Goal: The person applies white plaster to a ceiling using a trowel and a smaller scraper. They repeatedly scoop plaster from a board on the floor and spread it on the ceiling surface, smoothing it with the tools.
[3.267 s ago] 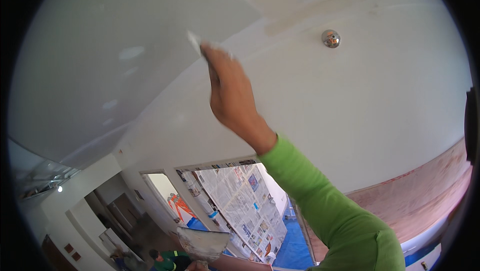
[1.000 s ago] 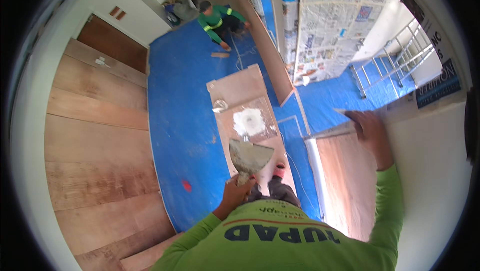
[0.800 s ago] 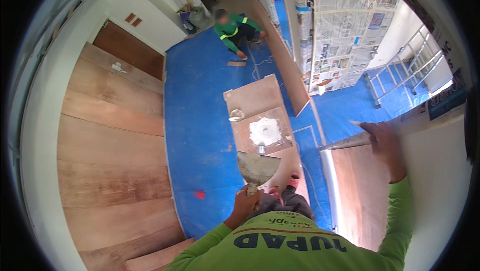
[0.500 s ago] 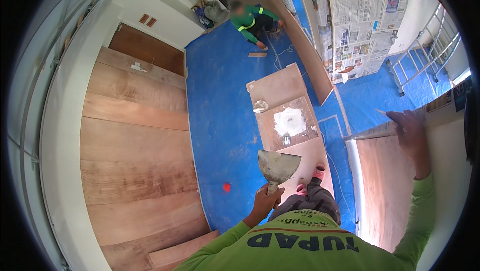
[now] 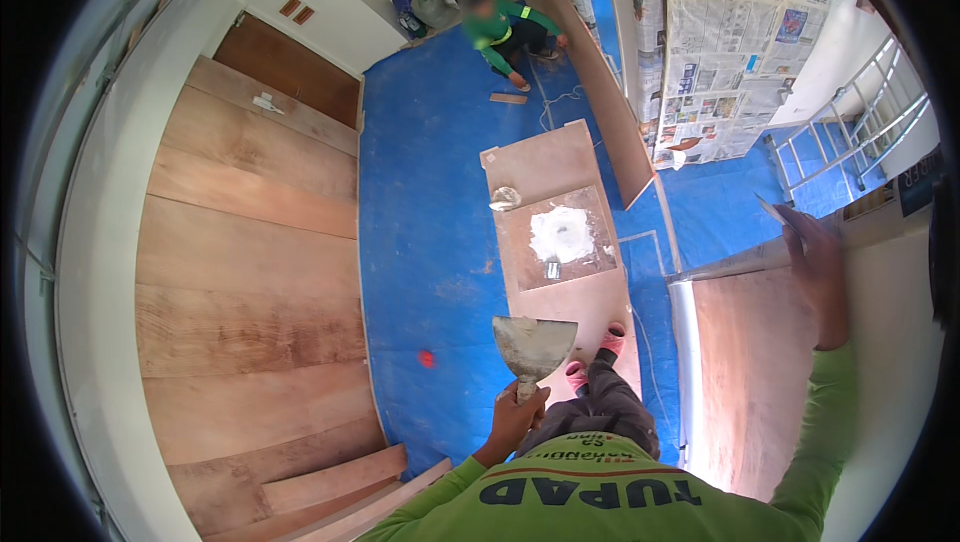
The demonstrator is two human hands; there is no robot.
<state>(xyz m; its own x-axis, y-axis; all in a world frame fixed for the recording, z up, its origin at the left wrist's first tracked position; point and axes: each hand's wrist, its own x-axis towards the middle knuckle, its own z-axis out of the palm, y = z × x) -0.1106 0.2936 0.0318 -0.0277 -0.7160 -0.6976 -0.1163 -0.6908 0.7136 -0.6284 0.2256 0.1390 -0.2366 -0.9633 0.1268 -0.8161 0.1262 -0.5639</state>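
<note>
My left hand (image 5: 512,422) grips the handle of a wide putty knife (image 5: 535,347), its flared, smeared metal blade pointing up in front of my body. Raised at the right, my right hand (image 5: 815,257) is closed around a thin, pointed, blade-like tool (image 5: 770,210). Its handle is hidden in the fingers. That hand is close to the top of a pale panel (image 5: 890,282) beside a bare plywood surface (image 5: 745,362). Below, a brown board (image 5: 530,267) bears a spread patch of white putty (image 5: 562,234), with a small metal scraper (image 5: 552,269) at its near edge.
I stand on a plywood platform (image 5: 590,304) over blue sheeting (image 5: 420,232). A round pale container (image 5: 505,199) sits beside the putty board. Plywood planks (image 5: 250,252) line the left. Farther off, a person in green (image 5: 510,34) crouches by a long panel (image 5: 600,92). A metal ladder (image 5: 850,137) stands right.
The view has shifted, so most of the scene sits farther left. The tool in my right hand shows more of its blade. Both hands keep their grips.
</note>
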